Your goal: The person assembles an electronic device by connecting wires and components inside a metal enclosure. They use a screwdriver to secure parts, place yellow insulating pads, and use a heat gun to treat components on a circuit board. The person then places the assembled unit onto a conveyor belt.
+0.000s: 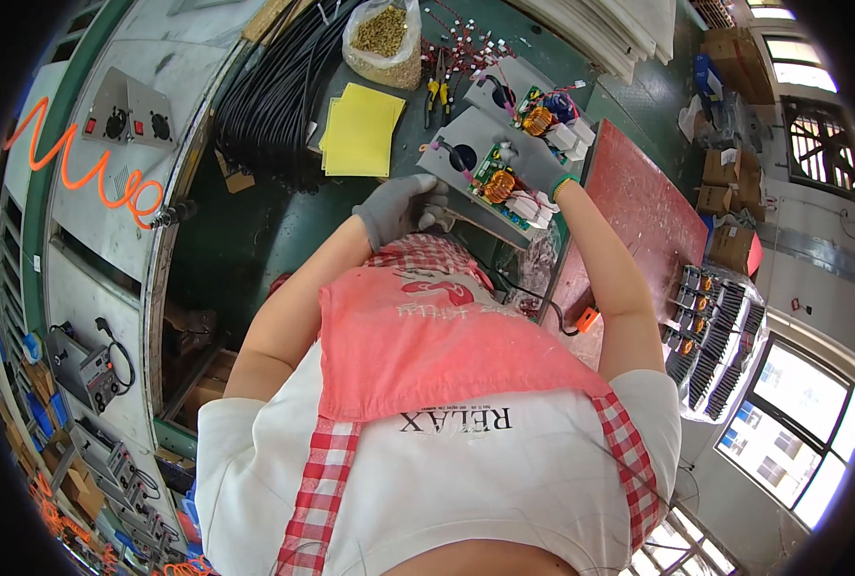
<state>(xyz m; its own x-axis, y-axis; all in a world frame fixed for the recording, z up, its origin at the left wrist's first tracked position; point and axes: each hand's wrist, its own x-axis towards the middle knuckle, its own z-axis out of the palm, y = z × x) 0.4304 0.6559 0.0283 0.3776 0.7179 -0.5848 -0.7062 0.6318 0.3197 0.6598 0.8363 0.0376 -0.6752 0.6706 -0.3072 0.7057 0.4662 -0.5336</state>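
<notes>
My left hand [403,209], in a grey glove, has its fingers curled around the near left edge of a grey metal panel [462,131]. On this panel sits a green circuit board with a copper-coloured coil [498,186] and white blocks. My right hand [535,167], also gloved, reaches over the board from the right. Its fingers bend down at the board's far side, and what lies between them is hidden. Just beyond is a second grey panel [504,75] carrying a similar board and coil [537,121].
Yellow sheets [362,130], yellow-handled pliers [438,91], a bag of small brass-coloured pieces [381,43] and black cables [274,106] lie beyond my left hand. A red board [629,206] is at right, near wrapped black parts [713,336]. An orange coiled hose [87,171] hangs left.
</notes>
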